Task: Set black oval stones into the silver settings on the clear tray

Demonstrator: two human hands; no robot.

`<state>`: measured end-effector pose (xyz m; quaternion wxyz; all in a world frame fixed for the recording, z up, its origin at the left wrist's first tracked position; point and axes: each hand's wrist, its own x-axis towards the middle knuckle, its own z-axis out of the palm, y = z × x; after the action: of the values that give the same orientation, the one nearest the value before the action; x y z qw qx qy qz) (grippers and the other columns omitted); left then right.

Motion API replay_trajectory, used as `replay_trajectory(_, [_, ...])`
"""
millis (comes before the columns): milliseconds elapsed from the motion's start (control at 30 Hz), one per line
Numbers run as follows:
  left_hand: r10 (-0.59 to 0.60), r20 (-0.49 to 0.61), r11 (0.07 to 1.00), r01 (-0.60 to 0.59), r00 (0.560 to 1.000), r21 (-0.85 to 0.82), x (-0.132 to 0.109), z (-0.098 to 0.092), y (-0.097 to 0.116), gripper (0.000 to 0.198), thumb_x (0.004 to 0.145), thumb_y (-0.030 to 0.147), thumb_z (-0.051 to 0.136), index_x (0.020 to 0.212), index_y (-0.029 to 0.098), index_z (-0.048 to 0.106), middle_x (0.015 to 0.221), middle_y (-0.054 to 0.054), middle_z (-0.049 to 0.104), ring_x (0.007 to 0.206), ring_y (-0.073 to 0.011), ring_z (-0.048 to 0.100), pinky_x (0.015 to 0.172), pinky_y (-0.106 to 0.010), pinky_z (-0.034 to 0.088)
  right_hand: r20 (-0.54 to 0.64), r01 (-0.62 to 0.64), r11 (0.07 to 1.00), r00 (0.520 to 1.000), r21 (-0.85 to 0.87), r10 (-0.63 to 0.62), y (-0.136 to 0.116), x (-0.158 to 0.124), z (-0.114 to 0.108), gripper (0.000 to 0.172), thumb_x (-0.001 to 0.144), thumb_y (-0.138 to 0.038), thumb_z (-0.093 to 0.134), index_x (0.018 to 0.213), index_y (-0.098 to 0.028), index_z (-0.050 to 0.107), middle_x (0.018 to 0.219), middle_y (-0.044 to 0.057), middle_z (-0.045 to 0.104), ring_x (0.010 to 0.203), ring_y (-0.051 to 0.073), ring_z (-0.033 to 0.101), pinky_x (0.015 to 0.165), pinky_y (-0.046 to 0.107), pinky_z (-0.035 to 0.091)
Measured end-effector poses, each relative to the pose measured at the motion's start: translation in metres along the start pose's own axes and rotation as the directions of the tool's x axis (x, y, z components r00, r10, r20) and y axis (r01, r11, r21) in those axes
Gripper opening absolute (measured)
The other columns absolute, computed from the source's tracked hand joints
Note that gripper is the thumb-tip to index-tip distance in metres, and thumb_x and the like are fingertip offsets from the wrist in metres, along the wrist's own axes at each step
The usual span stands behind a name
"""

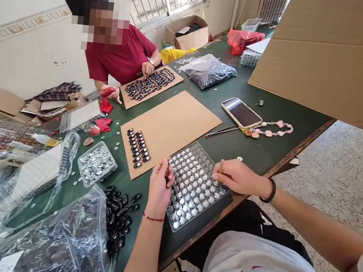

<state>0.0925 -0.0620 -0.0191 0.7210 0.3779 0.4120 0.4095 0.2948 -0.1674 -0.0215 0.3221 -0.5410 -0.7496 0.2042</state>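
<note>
— My left fingers (165, 173) are pinched together over the near-left edge of the clear tray (192, 184); something small and dark seems to sit between them, but I cannot tell what. My right fingers (221, 174) are closed on a thin wooden stick (221, 164), its tip down among the tray's silver pieces.

— How far along does it look?

— Early, I'd judge. The tray is nearly full of silver pieces. On the cardboard sheet (172, 126) just beyond it, only two short rows of finished dark pieces (138, 148) lie at the near-left corner; the rest of the sheet is bare. A loose pile of dark pieces (119, 215) waits by my left wrist, and a plastic bag (59, 239) of more lies beside it.

— And the person across the tabletop (263, 152)?

— Their board (151, 84) is almost covered with dark pieces, far ahead of mine.

— What can't you make out?

— What my left fingers pinch, and the stick's tip, which my right hand (237, 177) hides. The small tub (97, 164) holds shiny bits too small to name. A big cardboard flap (331, 52) blocks the upper right, so the far end of the tabletop is cut off.
</note>
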Motion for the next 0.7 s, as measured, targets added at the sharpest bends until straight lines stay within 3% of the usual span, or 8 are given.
replay_trajectory(133, [0.118,-0.009,0.92,-0.106,0.993,0.377,-0.005,0.002,-0.001,0.027,0.072,0.04,0.057,0.07,0.013,0.057,0.044,0.006,0.035,0.038,-0.0031,0.027,0.037,-0.015,0.02,-0.041,0.084,0.996,0.996,-0.035,-0.085,-0.006,0.028,-0.011,0.028,0.088,-0.029,0.032,0.076,-0.016,0.054,0.076,0.004,0.059,0.068,0.013,0.052,0.065,0.024,0.037])
replay_trajectory(233, [0.2,0.025,0.809,-0.179,0.98,0.561,-0.008,0.003,0.001,0.025,0.072,0.039,0.056,0.077,0.015,0.061,0.046,0.004,0.041,0.042,-0.0055,0.033,0.039,-0.017,0.024,0.027,0.199,0.977,0.98,-0.077,-0.198,-0.01,0.06,-0.016,0.028,0.089,-0.03,0.03,0.086,-0.015,0.054,0.08,0.006,0.06,0.071,0.014,0.053,0.065,0.024,0.037])
replay_trajectory(333, [0.217,-0.018,0.817,-0.172,0.976,0.551,-0.005,-0.002,0.003,0.028,0.072,0.041,0.055,0.083,0.016,0.062,0.049,0.003,0.044,0.042,-0.0061,0.033,0.039,-0.018,0.022,0.081,0.321,0.945,0.945,-0.06,-0.316,-0.013,0.088,-0.014,0.028,0.089,-0.029,0.029,0.088,-0.015,0.053,0.081,0.007,0.059,0.07,0.014,0.053,0.065,0.024,0.038])
replay_trajectory(467, [0.127,-0.077,0.853,-0.07,0.989,0.517,0.004,-0.014,0.0,0.035,0.071,0.047,0.053,0.07,0.013,0.06,0.041,0.005,0.036,0.037,-0.0042,0.027,0.038,-0.018,0.016,0.082,0.405,0.912,0.908,0.072,-0.41,-0.011,0.102,-0.005,0.026,0.089,-0.025,0.028,0.089,-0.015,0.052,0.082,0.006,0.057,0.073,0.013,0.051,0.067,0.024,0.038])
replay_trajectory(600, [-0.11,0.001,0.915,0.101,0.994,0.391,0.006,-0.015,-0.004,0.044,0.07,0.054,0.049,0.063,0.012,0.053,0.035,0.007,0.032,0.032,-0.003,0.022,0.036,-0.019,0.011,0.061,0.428,0.89,0.895,0.159,-0.442,-0.005,0.093,0.005,0.024,0.089,-0.024,0.028,0.094,-0.015,0.05,0.083,0.006,0.055,0.073,0.014,0.05,0.066,0.026,0.038])
replay_trajectory(700, [-0.198,0.091,0.946,0.166,0.976,0.28,0.004,-0.012,-0.006,0.044,0.071,0.056,0.048,0.061,0.013,0.048,0.036,0.007,0.033,0.03,-0.0024,0.02,0.035,-0.018,0.009,0.073,0.452,0.876,0.88,0.17,-0.469,-0.004,0.085,0.011,0.026,0.089,-0.025,0.027,0.096,-0.016,0.05,0.084,0.008,0.054,0.075,0.015,0.05,0.066,0.027,0.038])
